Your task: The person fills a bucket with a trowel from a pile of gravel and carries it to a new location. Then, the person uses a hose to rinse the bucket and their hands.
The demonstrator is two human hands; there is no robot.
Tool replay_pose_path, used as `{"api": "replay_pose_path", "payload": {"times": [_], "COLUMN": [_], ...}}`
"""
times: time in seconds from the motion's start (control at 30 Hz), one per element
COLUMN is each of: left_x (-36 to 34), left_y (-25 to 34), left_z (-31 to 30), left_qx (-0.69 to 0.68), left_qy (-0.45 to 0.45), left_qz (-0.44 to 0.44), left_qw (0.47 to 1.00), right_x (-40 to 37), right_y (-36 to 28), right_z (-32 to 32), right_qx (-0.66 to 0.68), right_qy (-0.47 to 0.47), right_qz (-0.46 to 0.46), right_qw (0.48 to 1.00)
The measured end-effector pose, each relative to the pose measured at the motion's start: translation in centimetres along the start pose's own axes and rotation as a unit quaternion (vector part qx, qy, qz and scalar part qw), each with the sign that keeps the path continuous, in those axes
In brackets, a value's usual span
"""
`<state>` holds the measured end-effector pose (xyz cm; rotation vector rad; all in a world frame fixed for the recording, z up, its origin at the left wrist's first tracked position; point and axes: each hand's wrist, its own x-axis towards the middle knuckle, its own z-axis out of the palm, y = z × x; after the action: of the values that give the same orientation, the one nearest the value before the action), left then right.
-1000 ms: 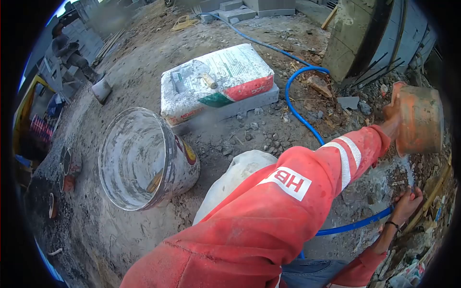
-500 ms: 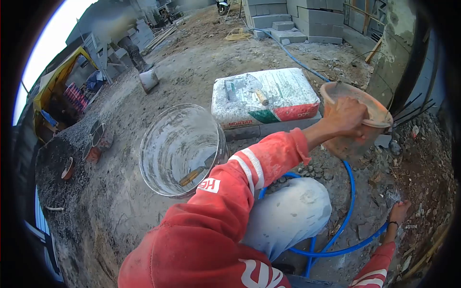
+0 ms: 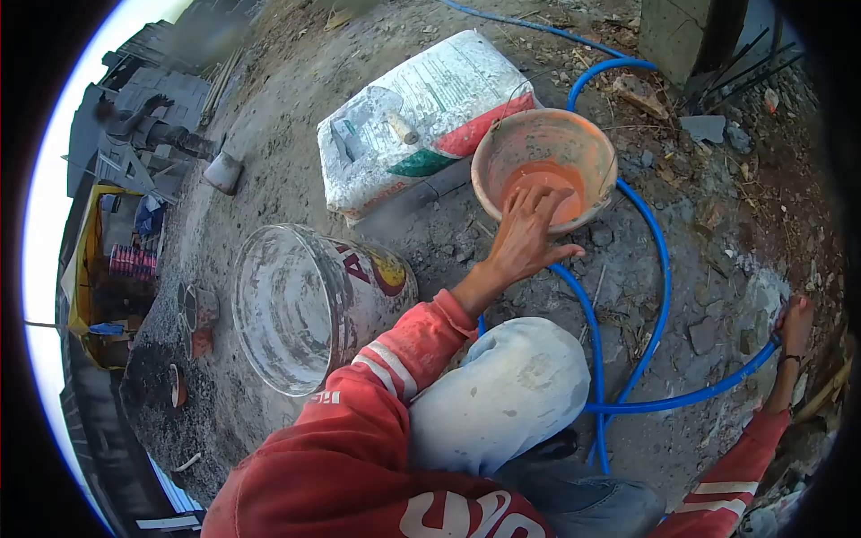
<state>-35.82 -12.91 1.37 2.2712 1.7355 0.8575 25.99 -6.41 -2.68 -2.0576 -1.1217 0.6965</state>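
A worn orange bucket (image 3: 498, 148) with a wire handle and some reddish residue or liquid at its bottom stands in front of me. My left hand (image 3: 529, 235) is over its near rim, fingers apart and reaching into the opening; contact with the rim is hard to tell. Far to the right, my right hand (image 3: 795, 325) is closed around the end of a blue hose (image 3: 664, 255). The hose loops past my knee and behind the bucket. Beside the bucket lies a white mortar bag (image 3: 448, 81), with a wooden-handled trowel (image 3: 402, 128) on top.
A large white pail (image 3: 354, 291) leans left of my knee, its mouth toward the left. Rubble and a concrete post (image 3: 686, 36) are at right. Another person (image 3: 148, 125) stands at far left near a small bucket (image 3: 222, 172). Dark gravel (image 3: 152, 394) lies at left.
My left hand has let go of the orange bucket's rim and spread its fingers. The bucket now sits upright close to the mortar bag. The view has turned; my right hand stays on the hose.
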Motion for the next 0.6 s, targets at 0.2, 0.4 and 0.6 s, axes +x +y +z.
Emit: {"api": "replay_pose_path", "payload": {"times": [0.2, 0.4, 0.6], "left_x": [-7.5, -21.8, -31.4], "left_y": [3.4, 0.9, -0.5], "left_z": [-14.6, -30.0, -34.9], "left_qx": [0.105, 0.318, -0.143], "left_qy": [0.007, 0.079, 0.264], "left_qz": [-0.107, -0.488, -0.859], "left_qw": [0.989, 0.809, 0.415], "right_x": [-5.0, -13.1, -11.6], "right_y": [4.8, -0.7, -6.5], "right_z": [-4.7, -2.7, -1.8], "right_qx": [0.083, 0.037, 0.097], "right_qy": [0.021, 0.008, 0.024], "right_qz": [0.062, 0.046, 0.092], "right_qw": [0.994, 0.998, 0.991]}}
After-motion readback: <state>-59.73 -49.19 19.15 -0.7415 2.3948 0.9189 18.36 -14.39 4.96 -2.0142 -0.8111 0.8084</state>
